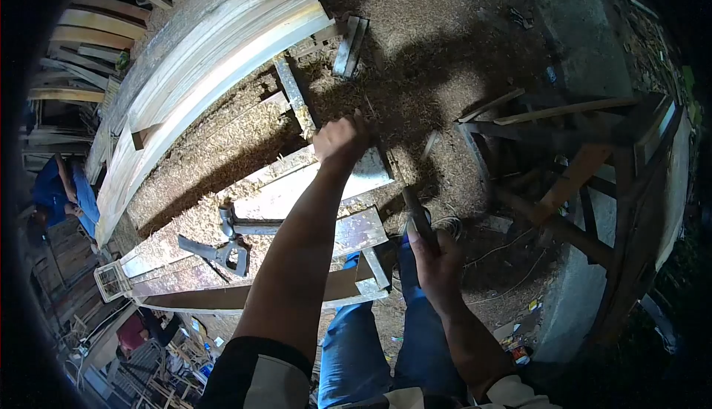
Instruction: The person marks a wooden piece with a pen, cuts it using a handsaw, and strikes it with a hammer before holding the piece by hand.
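Left hand (341, 140): fingers curled, at the far edge of the pale board; how firmly closed, and on what, cannot be told.
Right hand (437, 264): closed around one end of the dark bar, thumb laid along it.
Dark bar (417, 212): in the right hand, projecting beyond it toward the pale board; probably stiff, easily borne one-handed. Take hold at the end already gripped, leaving the far end free.
Pale board (367, 175): on the near side of the left hand, partly under the left forearm; probably rigid, of moderate weight. Take hold by the long edges, clear of the corners.
Bench (360, 231): nearer the wearer than the left hand; likely firm enough to support the board.
Wood shavings (185, 186): left of the left hand; loose, likely to make surfaces slippery.
Dark tool (239, 257): left of the left forearm; shape suggests hard, dense parts.
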Motion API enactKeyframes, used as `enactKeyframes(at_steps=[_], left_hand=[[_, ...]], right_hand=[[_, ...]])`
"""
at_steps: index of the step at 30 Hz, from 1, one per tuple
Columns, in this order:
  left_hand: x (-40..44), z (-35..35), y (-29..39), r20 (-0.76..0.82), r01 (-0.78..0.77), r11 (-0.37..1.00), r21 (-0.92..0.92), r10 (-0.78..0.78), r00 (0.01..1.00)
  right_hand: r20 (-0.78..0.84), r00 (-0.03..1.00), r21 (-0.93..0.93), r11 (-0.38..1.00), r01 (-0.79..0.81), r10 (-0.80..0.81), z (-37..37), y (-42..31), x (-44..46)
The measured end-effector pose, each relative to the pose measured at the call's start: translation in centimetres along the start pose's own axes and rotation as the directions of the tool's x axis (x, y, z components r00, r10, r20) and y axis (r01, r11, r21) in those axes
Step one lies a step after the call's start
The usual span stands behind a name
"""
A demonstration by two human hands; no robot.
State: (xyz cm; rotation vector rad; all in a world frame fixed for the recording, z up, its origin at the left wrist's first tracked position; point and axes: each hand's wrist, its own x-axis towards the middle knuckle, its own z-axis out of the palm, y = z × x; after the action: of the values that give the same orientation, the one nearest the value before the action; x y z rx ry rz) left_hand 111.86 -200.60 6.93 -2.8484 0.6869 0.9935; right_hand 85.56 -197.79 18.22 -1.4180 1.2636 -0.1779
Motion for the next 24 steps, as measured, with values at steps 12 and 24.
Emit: enactKeyframes(at_steps=[12,24], left_hand=[[0.1,2.4,-0.9,-0.094,-0.092,0.996,0.011,0.093,0.991],[0.1,1.6,-0.7,-0.05,-0.048,0.992,-0.117,0.042,0.998]], right_hand=[[0.095,0.976,0.017,0.98,-0.196,0.194,1.5,7.7,0.1],[-0.028,0.995,-0.046,0.995,-0.094,0.092,0.4,-5.5,-0.5]])
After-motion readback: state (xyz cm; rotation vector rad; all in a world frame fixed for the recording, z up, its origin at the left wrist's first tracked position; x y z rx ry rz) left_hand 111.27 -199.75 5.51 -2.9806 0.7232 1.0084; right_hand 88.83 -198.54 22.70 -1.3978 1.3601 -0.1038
